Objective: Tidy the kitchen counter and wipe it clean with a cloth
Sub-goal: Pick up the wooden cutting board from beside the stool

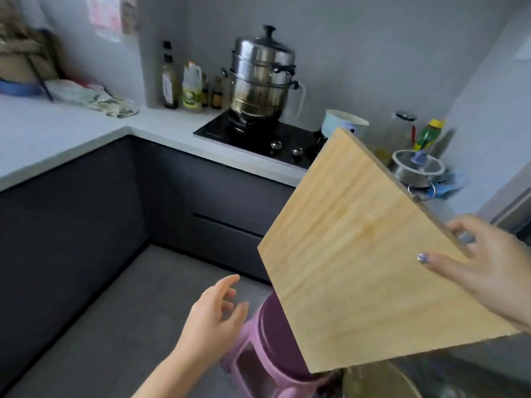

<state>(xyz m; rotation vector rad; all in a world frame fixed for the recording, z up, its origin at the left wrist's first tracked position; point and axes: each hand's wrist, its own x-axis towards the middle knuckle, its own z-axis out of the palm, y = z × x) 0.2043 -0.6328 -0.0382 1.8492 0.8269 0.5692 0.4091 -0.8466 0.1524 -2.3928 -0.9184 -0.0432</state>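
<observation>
Worktop [71, 130]: pale grey, L-shaped, far left.
Board: large pale wooden chopping board [359, 254] held tilted, near right.
Right hand [482, 262]: clamped on its edge.
Left hand [214, 314]: spread, empty.
Tip: support the low corner.

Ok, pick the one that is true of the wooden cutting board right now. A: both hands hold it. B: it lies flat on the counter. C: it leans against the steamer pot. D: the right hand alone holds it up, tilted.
D: the right hand has its grip on the edge of the tilted wooden cutting board, while the left hand is open and apart from it.
</observation>
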